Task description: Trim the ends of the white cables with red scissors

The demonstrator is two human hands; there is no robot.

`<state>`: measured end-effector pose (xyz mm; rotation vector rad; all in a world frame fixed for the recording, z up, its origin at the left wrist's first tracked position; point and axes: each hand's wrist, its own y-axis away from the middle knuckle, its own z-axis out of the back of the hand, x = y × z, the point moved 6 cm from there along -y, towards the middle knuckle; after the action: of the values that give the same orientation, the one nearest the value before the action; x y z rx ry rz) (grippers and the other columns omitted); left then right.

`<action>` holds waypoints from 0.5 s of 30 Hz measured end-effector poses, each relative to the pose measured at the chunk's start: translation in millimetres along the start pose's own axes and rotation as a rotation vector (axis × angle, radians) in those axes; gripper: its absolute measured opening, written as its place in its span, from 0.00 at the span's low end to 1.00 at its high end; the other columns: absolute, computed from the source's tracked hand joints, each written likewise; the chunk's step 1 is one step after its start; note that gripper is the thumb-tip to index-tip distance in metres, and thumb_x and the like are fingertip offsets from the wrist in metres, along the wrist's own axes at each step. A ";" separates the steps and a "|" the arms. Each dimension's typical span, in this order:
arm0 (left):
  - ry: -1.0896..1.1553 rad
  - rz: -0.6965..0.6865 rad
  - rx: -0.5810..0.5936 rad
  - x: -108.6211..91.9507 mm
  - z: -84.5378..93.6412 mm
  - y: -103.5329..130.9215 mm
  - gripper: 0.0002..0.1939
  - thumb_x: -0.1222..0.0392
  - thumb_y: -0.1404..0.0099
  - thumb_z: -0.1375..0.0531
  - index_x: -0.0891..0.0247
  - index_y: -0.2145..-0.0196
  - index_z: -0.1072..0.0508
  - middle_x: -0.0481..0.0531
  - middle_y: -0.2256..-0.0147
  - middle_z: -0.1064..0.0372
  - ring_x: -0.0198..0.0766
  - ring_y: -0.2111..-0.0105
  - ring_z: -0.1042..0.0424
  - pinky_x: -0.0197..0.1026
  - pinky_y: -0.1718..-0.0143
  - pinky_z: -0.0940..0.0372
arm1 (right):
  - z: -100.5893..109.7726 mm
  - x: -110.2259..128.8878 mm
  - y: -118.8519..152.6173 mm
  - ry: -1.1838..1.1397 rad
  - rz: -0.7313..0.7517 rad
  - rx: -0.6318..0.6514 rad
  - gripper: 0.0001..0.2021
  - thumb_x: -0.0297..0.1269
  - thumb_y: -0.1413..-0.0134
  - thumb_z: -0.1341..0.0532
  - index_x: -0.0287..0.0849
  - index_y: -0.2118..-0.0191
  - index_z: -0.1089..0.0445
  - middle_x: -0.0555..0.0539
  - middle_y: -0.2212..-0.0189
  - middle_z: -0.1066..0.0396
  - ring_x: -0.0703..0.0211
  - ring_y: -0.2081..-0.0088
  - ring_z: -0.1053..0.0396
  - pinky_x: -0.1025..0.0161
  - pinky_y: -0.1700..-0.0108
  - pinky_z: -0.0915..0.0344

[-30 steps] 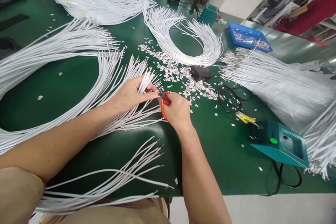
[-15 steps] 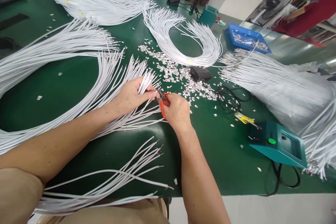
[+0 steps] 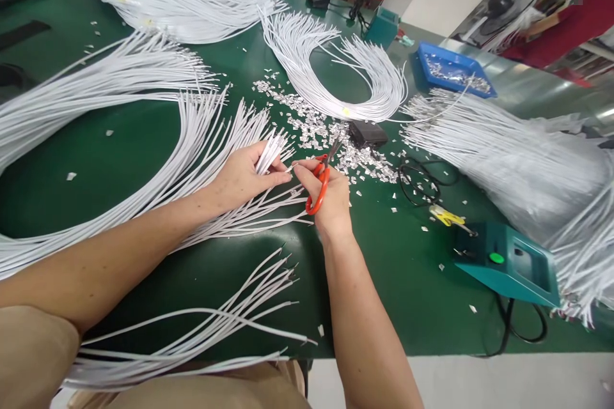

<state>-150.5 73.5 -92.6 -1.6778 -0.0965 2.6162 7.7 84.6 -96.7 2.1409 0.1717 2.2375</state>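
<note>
A bunch of white cables [image 3: 270, 154] is gripped in my left hand [image 3: 240, 177], their ends poking up past the curled fingers. My right hand [image 3: 334, 204] keeps a pair of orange-handled scissors [image 3: 318, 195] in its palm, blades pointing up and away from the cables. Its thumb and forefinger pinch close to my left fingertips, apparently at the tip of one cable; the exact contact is too small to make out. More cut cable ends [image 3: 283, 208] fan out beneath both hands on the green table [image 3: 378, 281].
Silvery scraps [image 3: 311, 121] litter the table beyond my hands, beside a small black box [image 3: 367, 134]. A teal device [image 3: 508, 262] with a yellow clip [image 3: 446, 215] stands right. Behind are a coiled cable bundle [image 3: 345, 102] and a blue tray [image 3: 455, 70]. A person in red [image 3: 575, 32] is at far right.
The scissors have swung away from the cables, their blades now pointing up and right. My right thumb and forefinger have come up to the cable ends by my left hand.
</note>
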 end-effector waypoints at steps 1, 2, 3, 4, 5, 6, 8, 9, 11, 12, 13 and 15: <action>0.007 0.000 0.008 -0.4 -0.5 0.0 0.13 0.51 0.45 0.33 0.62 0.69 0.27 0.48 0.69 0.26 0.37 0.69 0.30 0.39 0.63 0.37 | 0.0 0.0 0.0 -0.021 0.006 -0.004 0.09 0.41 0.57 0.33 0.41 0.70 0.23 0.50 0.72 0.27 0.62 0.69 0.32 0.64 0.63 0.36; 0.016 0.000 0.015 -0.9 -0.9 0.0 0.13 0.51 0.45 0.34 0.62 0.69 0.27 0.48 0.68 0.26 0.37 0.69 0.30 0.40 0.63 0.36 | -0.1 -0.1 -0.1 -0.039 0.011 -0.007 0.08 0.40 0.58 0.33 0.41 0.71 0.24 0.51 0.72 0.27 0.63 0.69 0.33 0.65 0.63 0.36; 0.034 0.003 0.027 -1.2 -1.6 0.2 0.12 0.51 0.45 0.34 0.63 0.69 0.27 0.48 0.69 0.26 0.37 0.68 0.29 0.40 0.62 0.36 | -0.1 -0.5 -0.3 -0.055 0.012 -0.008 0.07 0.39 0.58 0.33 0.41 0.72 0.24 0.51 0.73 0.28 0.64 0.69 0.34 0.65 0.63 0.37; 0.072 0.014 0.047 -1.0 -3.0 0.5 0.12 0.52 0.44 0.34 0.63 0.69 0.28 0.48 0.69 0.25 0.38 0.68 0.28 0.40 0.62 0.35 | -0.2 -1.3 -0.7 -0.071 0.009 -0.011 0.07 0.38 0.59 0.33 0.41 0.73 0.24 0.52 0.74 0.29 0.65 0.70 0.35 0.66 0.64 0.38; 0.130 0.035 0.076 -0.1 -5.0 0.9 0.12 0.53 0.44 0.34 0.63 0.68 0.29 0.48 0.69 0.25 0.38 0.68 0.28 0.41 0.62 0.35 | -0.4 -2.5 -1.2 -0.090 0.002 -0.010 0.06 0.37 0.59 0.33 0.41 0.73 0.24 0.53 0.74 0.29 0.66 0.71 0.36 0.66 0.64 0.38; 0.206 0.063 0.118 1.2 -7.9 1.5 0.12 0.53 0.43 0.34 0.63 0.69 0.30 0.49 0.69 0.25 0.38 0.68 0.27 0.41 0.62 0.34 | -0.8 -4.0 -1.7 -0.109 -0.009 -0.006 0.06 0.37 0.60 0.33 0.40 0.73 0.25 0.53 0.75 0.30 0.66 0.71 0.36 0.66 0.65 0.38; 0.375 0.115 0.228 3.1 -15.2 3.4 0.12 0.54 0.41 0.36 0.62 0.70 0.34 0.49 0.69 0.25 0.37 0.69 0.26 0.41 0.63 0.33 | -1.4 -7.3 -3.0 -0.139 -0.035 0.005 0.07 0.37 0.61 0.33 0.40 0.73 0.25 0.53 0.75 0.30 0.66 0.72 0.36 0.66 0.64 0.38; 0.439 0.132 0.273 3.8 -18.0 4.3 0.12 0.54 0.40 0.36 0.62 0.70 0.36 0.50 0.69 0.25 0.37 0.69 0.26 0.41 0.63 0.33 | -1.7 -8.8 -3.5 -0.141 -0.047 0.014 0.08 0.38 0.61 0.33 0.40 0.72 0.25 0.53 0.75 0.30 0.66 0.72 0.36 0.65 0.64 0.38; 0.486 0.146 0.307 5.6 -19.9 4.7 0.13 0.54 0.41 0.36 0.62 0.71 0.36 0.50 0.69 0.25 0.38 0.68 0.25 0.41 0.63 0.33 | -0.8 -10.5 -4.4 -0.110 -0.063 0.018 0.10 0.40 0.60 0.33 0.39 0.72 0.25 0.52 0.76 0.31 0.65 0.73 0.37 0.65 0.65 0.38; 0.478 0.148 0.289 7.1 -18.8 4.0 0.13 0.54 0.42 0.35 0.62 0.71 0.35 0.50 0.70 0.25 0.38 0.67 0.25 0.41 0.63 0.33 | 1.0 -10.1 -4.6 -0.085 -0.058 0.001 0.11 0.42 0.59 0.34 0.39 0.72 0.25 0.52 0.77 0.31 0.65 0.73 0.37 0.65 0.65 0.38; 0.454 0.152 0.255 9.1 -16.8 3.0 0.13 0.54 0.43 0.34 0.62 0.70 0.34 0.49 0.69 0.25 0.39 0.66 0.25 0.41 0.62 0.33 | 3.4 -8.5 -4.6 -0.062 -0.041 -0.025 0.11 0.43 0.58 0.34 0.39 0.72 0.25 0.52 0.77 0.32 0.65 0.73 0.37 0.65 0.65 0.38; 0.405 0.152 0.182 12.4 -12.6 0.9 0.15 0.52 0.46 0.31 0.63 0.69 0.31 0.49 0.69 0.26 0.39 0.65 0.26 0.42 0.60 0.33 | 8.7 -2.9 -3.7 -0.029 0.013 -0.094 0.11 0.42 0.57 0.34 0.39 0.72 0.25 0.52 0.76 0.31 0.65 0.72 0.37 0.65 0.64 0.37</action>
<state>-144.3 73.8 -109.1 -2.1714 0.2804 2.2333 16.3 88.4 -99.6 2.1307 0.0511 2.1740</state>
